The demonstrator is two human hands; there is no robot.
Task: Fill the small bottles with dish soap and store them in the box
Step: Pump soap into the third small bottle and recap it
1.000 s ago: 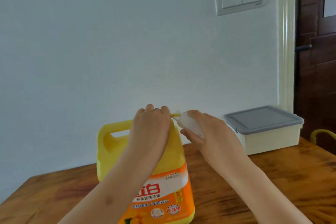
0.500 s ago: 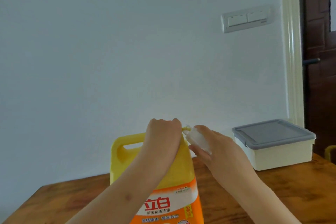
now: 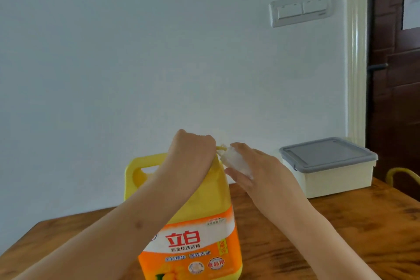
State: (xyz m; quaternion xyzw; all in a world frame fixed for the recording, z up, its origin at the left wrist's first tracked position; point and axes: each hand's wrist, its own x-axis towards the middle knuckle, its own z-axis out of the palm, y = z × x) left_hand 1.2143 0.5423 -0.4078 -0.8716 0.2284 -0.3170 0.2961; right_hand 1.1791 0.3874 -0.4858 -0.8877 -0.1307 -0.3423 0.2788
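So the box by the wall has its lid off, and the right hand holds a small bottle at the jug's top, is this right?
Not quite. The head view shows the box with its lid on. The right hand does hold the small bottle at the top of the jug.

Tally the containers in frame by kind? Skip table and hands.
dish soap jug (yellow, left hand grips its top): 1
small bottle (white, held in right hand): 1
box (cream, grey lid on): 1
Total: 3
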